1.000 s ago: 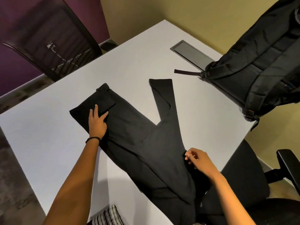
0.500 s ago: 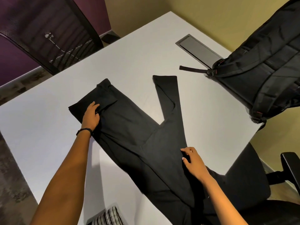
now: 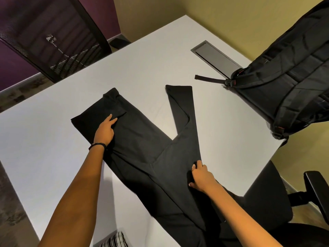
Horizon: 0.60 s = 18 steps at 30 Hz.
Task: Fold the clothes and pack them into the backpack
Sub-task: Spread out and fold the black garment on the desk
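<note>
Black trousers [image 3: 146, 148] lie spread on the white table [image 3: 44, 148], their two legs splayed in a V, with the lower part hanging off the near edge. My left hand [image 3: 105, 130] presses flat on the left leg, just below a folded-over flap. At the right edge of the trousers, my right hand [image 3: 201, 177] has its fingers curled over the fabric and grips it. A black backpack [image 3: 293, 86] leans at the table's far right corner, one strap trailing onto the tabletop.
A grey cable hatch [image 3: 215, 57] is set into the table beside the backpack. A mesh-backed chair [image 3: 53, 36] stands at the far left and a black office chair [image 3: 267, 202] at the right. A striped cloth [image 3: 114, 240] shows at the bottom edge.
My right hand has come down onto the trousers' right edge and closed on the fabric. My left hand's fingers have drawn together and still press the left leg.
</note>
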Motion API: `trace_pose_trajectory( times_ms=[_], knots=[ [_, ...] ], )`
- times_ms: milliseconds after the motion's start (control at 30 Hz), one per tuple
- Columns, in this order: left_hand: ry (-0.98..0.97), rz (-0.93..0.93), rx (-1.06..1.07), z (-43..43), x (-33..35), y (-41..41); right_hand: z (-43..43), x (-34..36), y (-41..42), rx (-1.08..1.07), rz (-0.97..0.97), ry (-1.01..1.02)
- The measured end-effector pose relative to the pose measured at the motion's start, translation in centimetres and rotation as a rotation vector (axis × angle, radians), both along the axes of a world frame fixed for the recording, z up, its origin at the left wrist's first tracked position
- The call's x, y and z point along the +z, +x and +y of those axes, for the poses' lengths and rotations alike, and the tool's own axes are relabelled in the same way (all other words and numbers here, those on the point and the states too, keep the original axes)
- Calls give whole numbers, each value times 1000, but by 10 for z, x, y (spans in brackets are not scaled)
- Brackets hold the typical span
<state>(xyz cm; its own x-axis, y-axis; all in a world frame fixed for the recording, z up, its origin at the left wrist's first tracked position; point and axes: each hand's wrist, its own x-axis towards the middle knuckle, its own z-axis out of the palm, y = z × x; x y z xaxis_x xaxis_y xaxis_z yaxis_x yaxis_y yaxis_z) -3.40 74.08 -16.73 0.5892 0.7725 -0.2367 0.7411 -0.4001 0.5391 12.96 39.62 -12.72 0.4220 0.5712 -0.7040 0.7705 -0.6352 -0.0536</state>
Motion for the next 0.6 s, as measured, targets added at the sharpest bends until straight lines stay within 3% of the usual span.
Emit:
trace_pose_trajectory(
  times_ms=[100,233,433,600],
  knots=[
    [-17,-33,31,0,-1,-1,1,-5,-11,30,-80,19],
    [21,-220,147,-2,8,-1,-2,-13,-20,68,-165,11],
    [-24,-518,531,13,9,-22,-3,-19,-20,106,-201,-1],
    [-146,-501,720,12,-4,-44,-2,-21,-22,131,-231,-3]
  ],
)
